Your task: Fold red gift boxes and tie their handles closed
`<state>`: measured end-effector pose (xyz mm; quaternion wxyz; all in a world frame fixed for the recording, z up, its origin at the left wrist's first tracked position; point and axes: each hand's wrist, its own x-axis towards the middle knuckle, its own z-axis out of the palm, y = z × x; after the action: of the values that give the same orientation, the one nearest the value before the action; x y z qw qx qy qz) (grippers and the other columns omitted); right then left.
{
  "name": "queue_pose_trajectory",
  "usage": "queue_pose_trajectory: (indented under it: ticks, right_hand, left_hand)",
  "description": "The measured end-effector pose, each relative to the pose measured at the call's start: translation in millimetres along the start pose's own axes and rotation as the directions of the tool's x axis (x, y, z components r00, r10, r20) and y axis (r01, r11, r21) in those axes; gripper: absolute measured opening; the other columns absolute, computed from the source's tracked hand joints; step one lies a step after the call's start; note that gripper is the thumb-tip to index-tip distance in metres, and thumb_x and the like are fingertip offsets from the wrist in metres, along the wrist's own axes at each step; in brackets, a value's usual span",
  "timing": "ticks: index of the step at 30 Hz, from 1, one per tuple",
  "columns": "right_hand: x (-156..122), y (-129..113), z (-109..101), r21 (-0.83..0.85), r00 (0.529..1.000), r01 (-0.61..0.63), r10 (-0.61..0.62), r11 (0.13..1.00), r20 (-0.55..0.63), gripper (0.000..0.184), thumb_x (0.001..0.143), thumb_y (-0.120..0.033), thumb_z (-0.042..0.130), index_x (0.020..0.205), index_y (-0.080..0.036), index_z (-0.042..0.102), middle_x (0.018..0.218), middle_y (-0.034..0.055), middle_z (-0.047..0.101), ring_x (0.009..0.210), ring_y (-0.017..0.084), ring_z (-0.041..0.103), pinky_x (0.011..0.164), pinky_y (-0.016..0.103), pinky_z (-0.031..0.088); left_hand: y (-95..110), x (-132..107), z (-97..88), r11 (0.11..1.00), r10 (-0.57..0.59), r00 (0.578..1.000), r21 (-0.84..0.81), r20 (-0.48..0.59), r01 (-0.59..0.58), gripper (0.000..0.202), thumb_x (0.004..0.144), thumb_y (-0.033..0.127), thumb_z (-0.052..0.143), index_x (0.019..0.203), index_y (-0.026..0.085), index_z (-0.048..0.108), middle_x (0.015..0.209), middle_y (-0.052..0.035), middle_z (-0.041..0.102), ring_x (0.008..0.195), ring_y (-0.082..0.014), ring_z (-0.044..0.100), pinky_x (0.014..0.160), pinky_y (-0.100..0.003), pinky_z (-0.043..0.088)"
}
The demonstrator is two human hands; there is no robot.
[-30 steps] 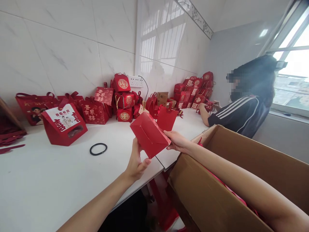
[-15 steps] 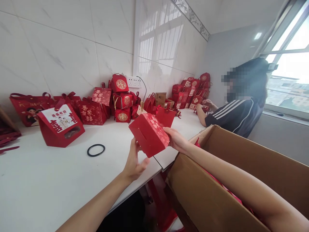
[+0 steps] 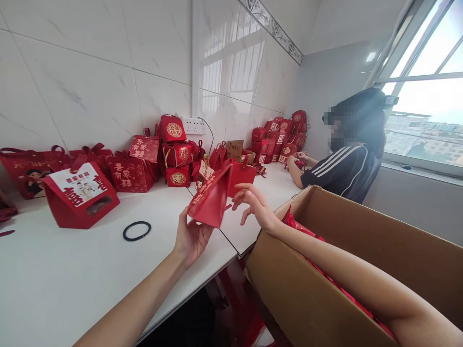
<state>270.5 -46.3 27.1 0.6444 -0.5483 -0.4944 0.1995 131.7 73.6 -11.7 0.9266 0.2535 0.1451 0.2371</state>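
A red paper gift box (image 3: 212,200) with gold print and a peaked shape rests tilted in my left hand (image 3: 193,239), whose fingers are wrapped round its lower part. My right hand (image 3: 255,206) hovers just right of the box with its fingers apart and bent, touching nothing that I can see. The right forearm passes over a large cardboard carton (image 3: 300,284) with red items (image 3: 329,274) inside. Behind the held box, another red box (image 3: 241,178) stands on the white table (image 3: 90,284).
A red box with a white printed front (image 3: 81,195) stands at left, near a black ring (image 3: 136,231). Red gift boxes (image 3: 178,154) are stacked by the wall, below a power strip (image 3: 194,126). Another person (image 3: 343,168) handles boxes beside the far stack (image 3: 280,137).
The gift box has turned in my left hand, from its flat bottom to its slanted side. My right hand has let go of it and moved slightly away. The view has shifted a little right.
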Motion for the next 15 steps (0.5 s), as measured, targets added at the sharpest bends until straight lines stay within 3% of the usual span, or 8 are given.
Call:
queue_pose_trajectory:
  ticks: [3,8,12,15]
  right_hand:
    - [-4,-1,5,-0.124,0.989,0.0,0.019,0.992,0.148,0.038,0.084,-0.051,0.047,0.108,-0.021,0.045,0.086,0.0022,0.051,0.072,0.013,0.057,0.035,0.018,0.05]
    - [-7,-2,11,-0.322,0.95,-0.038,0.134,0.946,0.284,0.038,0.083,-0.05,0.049,0.106,-0.021,0.042,0.1,0.0064,0.051,0.081,0.015,0.058,0.035,0.015,0.049]
    - [-4,-5,12,-0.204,0.916,-0.225,0.278,0.953,0.288,0.045,0.08,-0.058,0.05,0.106,-0.022,0.04,0.107,0.0085,0.052,0.084,0.017,0.059,0.039,0.018,0.053]
    - [2,-6,11,-0.027,0.886,-0.415,0.41,0.91,0.215,0.045,0.081,-0.059,0.047,0.109,-0.024,0.041,0.103,0.0071,0.057,0.077,0.016,0.061,0.043,0.022,0.055]
  left_hand:
    - [4,-1,0.9,0.993,-0.115,0.993,-0.041,-0.013,0.114,0.041,0.091,0.042,0.033,0.101,0.006,0.05,0.072,-0.0107,0.063,0.061,-0.014,0.066,0.053,-0.016,0.055]
    - [4,2,-1.2,0.999,-0.049,0.998,-0.014,-0.026,0.049,0.041,0.089,0.043,0.041,0.105,0.006,0.047,0.08,-0.0145,0.064,0.072,-0.0199,0.068,0.065,-0.026,0.059]
    - [1,3,-1.5,0.99,0.097,0.995,0.097,0.036,-0.1,0.035,0.081,0.037,0.058,0.106,0.014,0.052,0.094,-0.0103,0.064,0.085,-0.0196,0.067,0.083,-0.031,0.056]
    - [-3,4,-4.0,0.946,0.198,0.974,0.239,0.107,-0.219,0.045,0.07,0.042,0.07,0.105,0.018,0.055,0.102,-0.0069,0.064,0.084,-0.0179,0.065,0.086,-0.034,0.055]
